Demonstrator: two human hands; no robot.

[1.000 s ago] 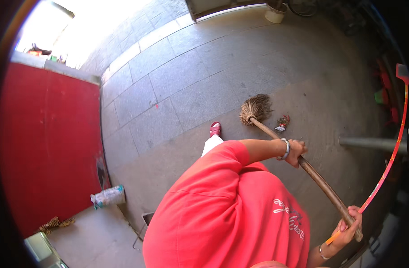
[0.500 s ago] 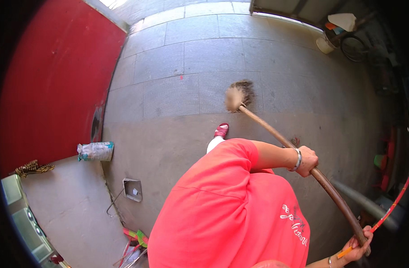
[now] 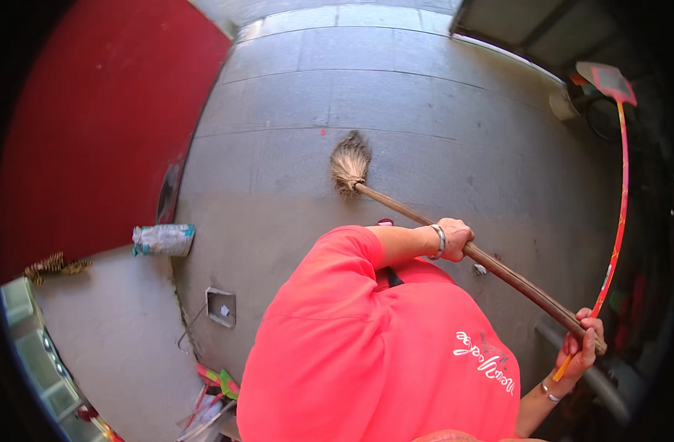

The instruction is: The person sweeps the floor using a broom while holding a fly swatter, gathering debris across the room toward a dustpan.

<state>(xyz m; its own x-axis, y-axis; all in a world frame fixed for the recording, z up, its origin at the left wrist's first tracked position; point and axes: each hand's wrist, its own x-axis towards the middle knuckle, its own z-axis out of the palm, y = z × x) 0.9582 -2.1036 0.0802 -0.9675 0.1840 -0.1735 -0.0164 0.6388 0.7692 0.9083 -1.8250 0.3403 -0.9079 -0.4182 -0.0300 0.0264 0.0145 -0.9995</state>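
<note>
A long wooden-handled mop [image 3: 517,278] slants across the floor, its shaggy head [image 3: 350,160] of tan strands, darker at the tips, on the grey tiles. Around the middle of the handle my left hand [image 3: 455,239] is closed, a silver bangle at its wrist. My right hand [image 3: 584,345] grips the handle's end at the lower right and also holds a fly swatter [image 3: 621,195]. The swatter's thin red and orange stick rises to a flat paddle near the upper right. My red-shirted torso hides part of the floor and most of my feet.
A red panel [image 3: 94,125] stands at the left, a white and teal bag [image 3: 164,240] by its base. A metal dustpan [image 3: 221,307] lies by a floor edge. A pale bucket [image 3: 564,105] is at the upper right. A grey pole [image 3: 602,379] lies near my right hand.
The mop head has swung left across the tiles, with my left hand moving left and up. My right hand has risen, and the swatter now points up with its paddle in view.
</note>
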